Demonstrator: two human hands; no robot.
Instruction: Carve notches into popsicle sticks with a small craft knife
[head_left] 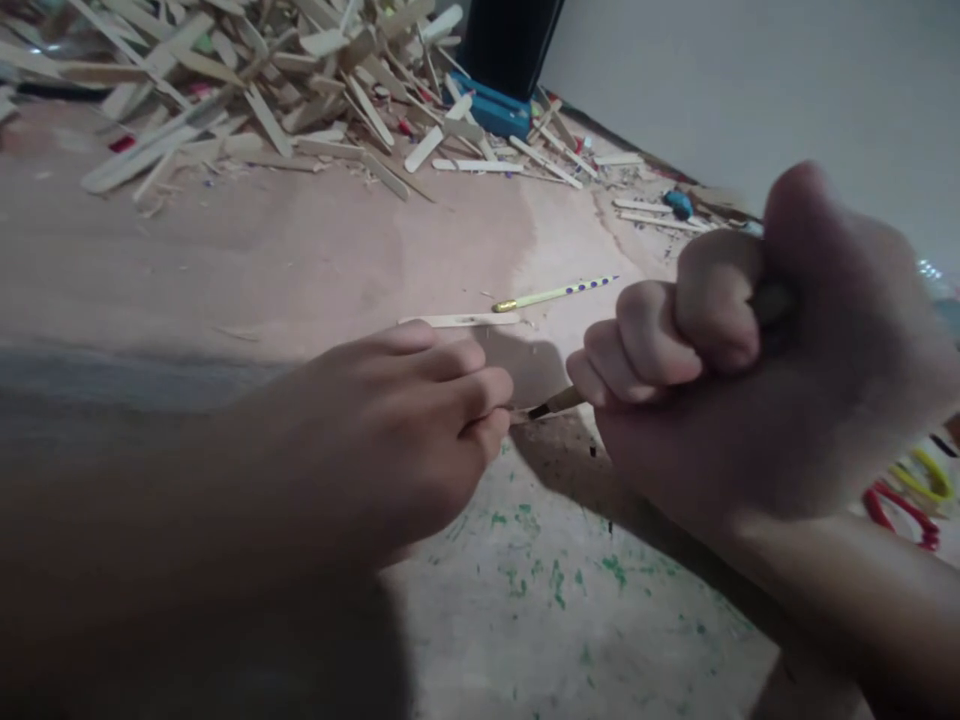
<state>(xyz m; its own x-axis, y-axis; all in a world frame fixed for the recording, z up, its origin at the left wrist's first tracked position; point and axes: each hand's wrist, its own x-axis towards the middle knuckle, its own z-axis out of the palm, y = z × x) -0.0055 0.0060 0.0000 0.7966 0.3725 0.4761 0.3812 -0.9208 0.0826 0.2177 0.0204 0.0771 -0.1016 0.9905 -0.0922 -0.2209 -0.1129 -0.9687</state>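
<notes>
My left hand (390, 450) rests low over the board, its fingers curled and pinched on a thin piece I cannot make out. My right hand (750, 380) is a fist wrapped round a tool handle, whose short dark tip (551, 405) pokes out toward the left fingertips. The two hands almost meet at that tip. Just beyond them lie a flat wooden stick (457, 321) and a yellow pencil (555, 293) with blue dots.
A large heap of wooden sticks (262, 90) covers the far left of the plywood board (262, 250). A blue and black object (495, 70) stands at the back by the wall. Red and yellow rings (911, 495) lie at the right. Green paint flecks mark the near floor (555, 580).
</notes>
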